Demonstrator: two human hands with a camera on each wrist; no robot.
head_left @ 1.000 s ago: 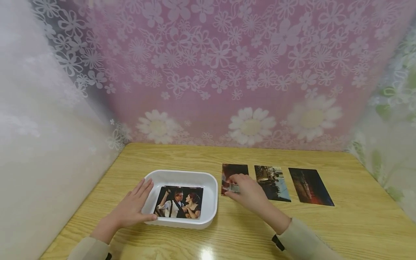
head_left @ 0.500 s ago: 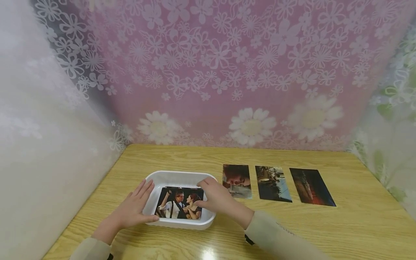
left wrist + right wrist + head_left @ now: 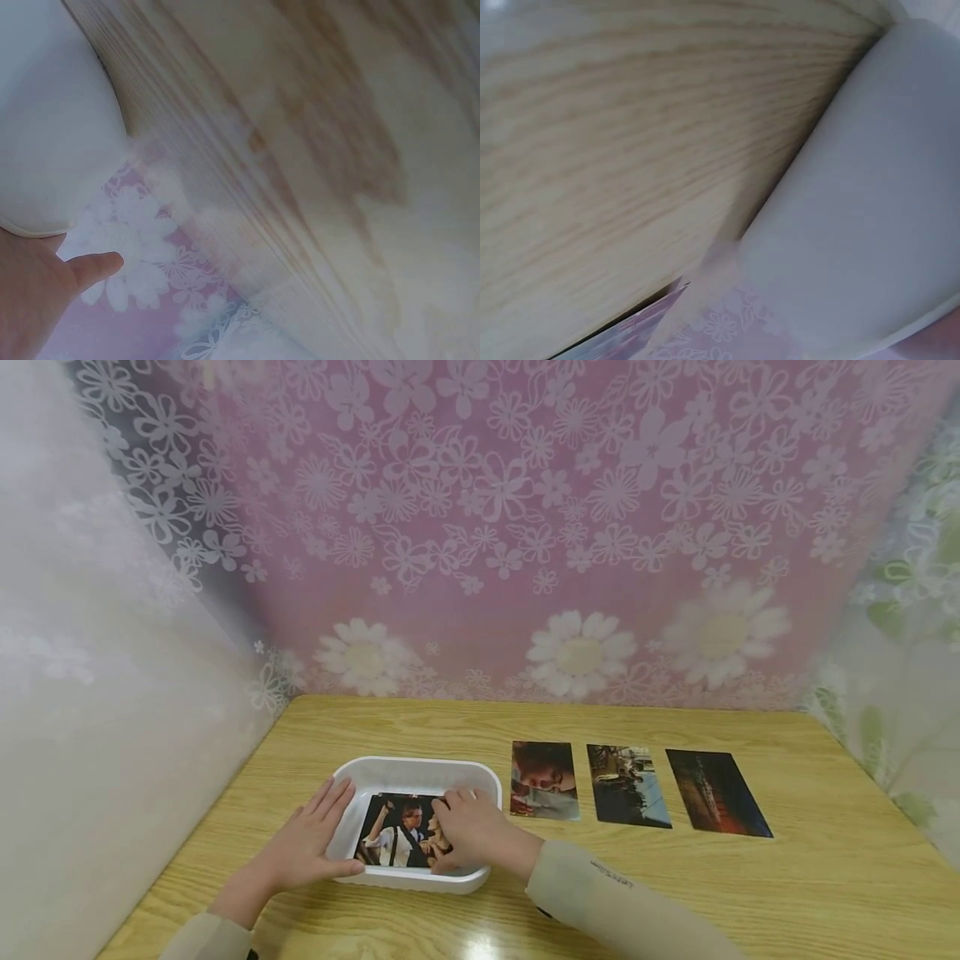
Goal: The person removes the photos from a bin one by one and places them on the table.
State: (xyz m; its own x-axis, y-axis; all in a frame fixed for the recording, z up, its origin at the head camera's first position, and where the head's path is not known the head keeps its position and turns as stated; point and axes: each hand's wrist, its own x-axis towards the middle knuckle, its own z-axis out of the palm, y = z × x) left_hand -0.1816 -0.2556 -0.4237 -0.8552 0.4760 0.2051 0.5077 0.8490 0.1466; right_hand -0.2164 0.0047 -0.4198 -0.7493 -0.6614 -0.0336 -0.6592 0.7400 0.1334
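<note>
Woodgrain tabletop point(image 3: 600, 893) in pale yellow fills the lower part of the head view, closed in at 12 o'clock by a pink floral curtain point(image 3: 525, 527) with large white daisies along its foot, at 9 o'clock by a white sheet, and at 3 o'clock by a green-patterned one. White rectangular tray point(image 3: 420, 768) sits at 7 o'clock on the table; a photo of a dancing couple point(image 3: 397, 842) lies flat on its floor. Right hand point(image 3: 468, 831) reaches into the tray from the right, fingers bent down onto the photo's right part; whether they pinch its edge or only press on it cannot be told. Left hand point(image 3: 307, 843) lies flat against the tray's left wall, fingers straight and spread, thumb along the near rim. Just right of the tray, three more photos lie in a row, apart from one another: a close-up face point(image 3: 543, 781), a boat scene point(image 3: 628, 785), a dark ship point(image 3: 716, 793).
</note>
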